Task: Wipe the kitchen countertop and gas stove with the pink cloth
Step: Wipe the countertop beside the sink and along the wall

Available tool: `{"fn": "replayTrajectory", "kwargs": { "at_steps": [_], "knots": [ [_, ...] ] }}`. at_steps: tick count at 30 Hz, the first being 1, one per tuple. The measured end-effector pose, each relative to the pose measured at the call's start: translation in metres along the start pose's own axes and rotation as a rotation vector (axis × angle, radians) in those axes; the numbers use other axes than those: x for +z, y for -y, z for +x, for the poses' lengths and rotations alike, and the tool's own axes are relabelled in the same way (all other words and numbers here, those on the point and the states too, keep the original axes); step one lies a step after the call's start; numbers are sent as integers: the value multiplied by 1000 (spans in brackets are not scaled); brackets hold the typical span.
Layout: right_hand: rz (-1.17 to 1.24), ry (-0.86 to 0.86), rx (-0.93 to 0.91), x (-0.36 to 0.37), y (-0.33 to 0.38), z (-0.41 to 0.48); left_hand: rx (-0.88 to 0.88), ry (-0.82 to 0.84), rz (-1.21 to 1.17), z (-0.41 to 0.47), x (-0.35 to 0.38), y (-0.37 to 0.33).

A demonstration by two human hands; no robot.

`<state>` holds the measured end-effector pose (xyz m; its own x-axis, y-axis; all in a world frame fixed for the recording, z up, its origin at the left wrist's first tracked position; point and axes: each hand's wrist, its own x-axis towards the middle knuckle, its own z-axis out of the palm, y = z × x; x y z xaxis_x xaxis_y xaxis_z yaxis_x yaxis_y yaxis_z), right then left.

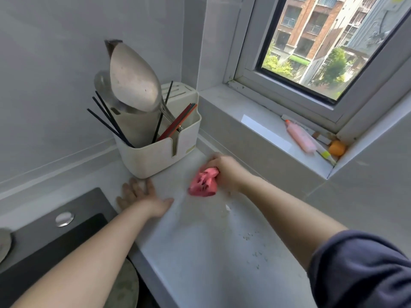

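Head view: right hand point(224, 172) grips pink cloth point(204, 183); left hand point(142, 196) flat on countertop point(211, 252).

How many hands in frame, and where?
2. The left hand lies flat on the countertop beside the utensil holder. The right hand grips the pink cloth below the windowsill.

Crumpled pink cloth point(204, 182) on glossy pale countertop point(211, 252) — matt plastic caddy point(155, 156), dull metal ladle point(133, 81), black gas stove point(51, 236).

No writing is legible anywhere; the small greenish tag point(190, 150) low on the cream plastic utensil holder point(153, 158) is too blurred.
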<state>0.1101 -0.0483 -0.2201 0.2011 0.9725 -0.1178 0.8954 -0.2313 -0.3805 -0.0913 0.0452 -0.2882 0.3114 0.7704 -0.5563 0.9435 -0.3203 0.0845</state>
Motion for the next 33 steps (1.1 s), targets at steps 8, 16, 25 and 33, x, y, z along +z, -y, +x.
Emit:
{"fn": "replayTrajectory", "kwargs": {
  "at_steps": [8, 16, 25, 33],
  "knots": [
    [79, 71, 167, 22, -30, 1, 43, 71, -72, 5, 2, 1],
    [103, 112, 199, -2, -23, -9, 85, 73, -122, 1, 5, 8],
    [366, 40, 210, 37, -12, 21, 59, -22, -157, 24, 15, 15],
    [-359, 365, 139, -12, -24, -27, 149, -104, -300, 11, 9, 28]
  ]
}}
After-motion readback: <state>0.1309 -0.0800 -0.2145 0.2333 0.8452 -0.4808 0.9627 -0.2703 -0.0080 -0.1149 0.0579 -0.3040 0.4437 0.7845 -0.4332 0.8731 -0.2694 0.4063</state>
